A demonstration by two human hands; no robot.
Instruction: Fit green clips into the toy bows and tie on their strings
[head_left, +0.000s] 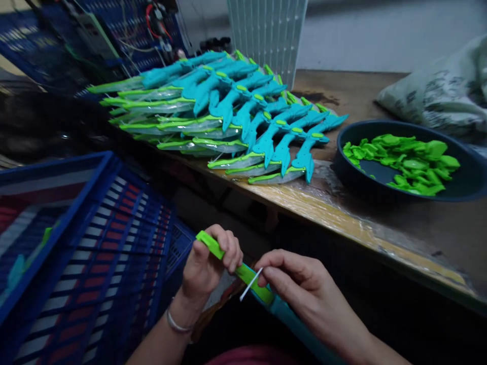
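Observation:
My left hand (211,261) is wrapped around the bright green end of a long turquoise-and-green plastic piece (245,274). The piece slopes down to the right, and its turquoise part passes beneath my right wrist. Between the thumb and forefinger of my right hand (300,284) is a thin white stick (251,285), just above the green section. Whether the stick touches the piece, I cannot tell. On the table lies a stack of similar turquoise-and-green plastic pieces (243,119), some with clear film on their green ends.
A dark round basin (365,185) of small green plastic parts (414,162) stands on the wooden table (327,203). Behind it slumps a printed white sack (437,96). A blue slatted crate (95,243) is at my left. A ribbed translucent panel (268,38) rises behind the stack.

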